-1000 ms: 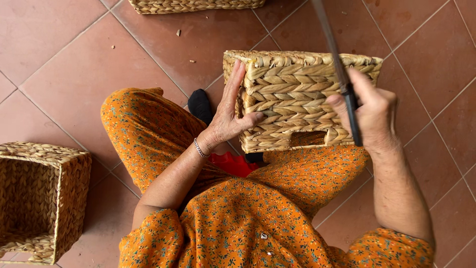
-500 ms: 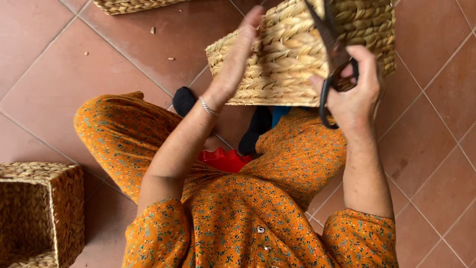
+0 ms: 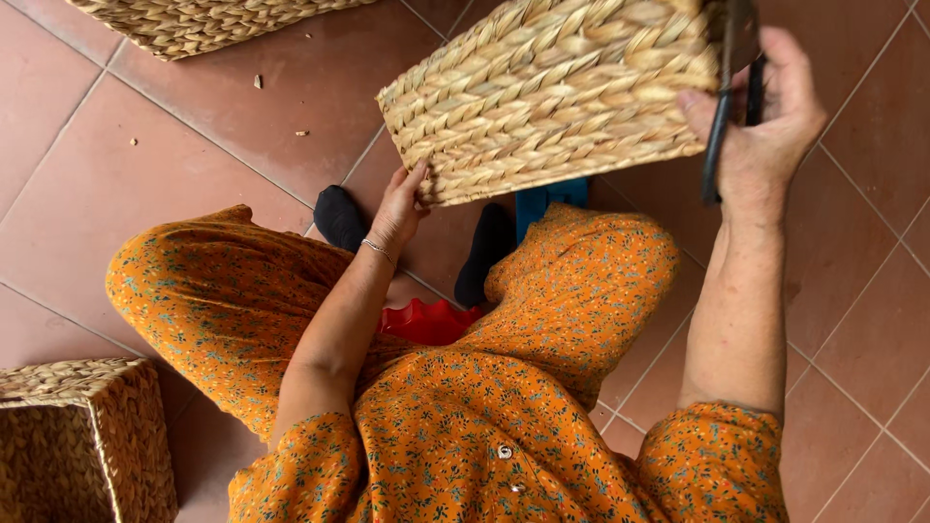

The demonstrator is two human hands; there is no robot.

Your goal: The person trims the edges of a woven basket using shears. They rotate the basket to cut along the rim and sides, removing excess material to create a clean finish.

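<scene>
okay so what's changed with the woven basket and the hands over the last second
The woven basket has been lifted and tilted up toward the camera. The left hand has slid from its side to the lower corner. The right hand still grips the far edge together with the dark scissors. The basket on the floor has stayed put.

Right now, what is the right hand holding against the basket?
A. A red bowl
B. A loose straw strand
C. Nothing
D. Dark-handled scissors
D: the right hand grips dark-handled scissors at the far end of the woven basket, while the left hand steadies the basket's lower corner.
</scene>
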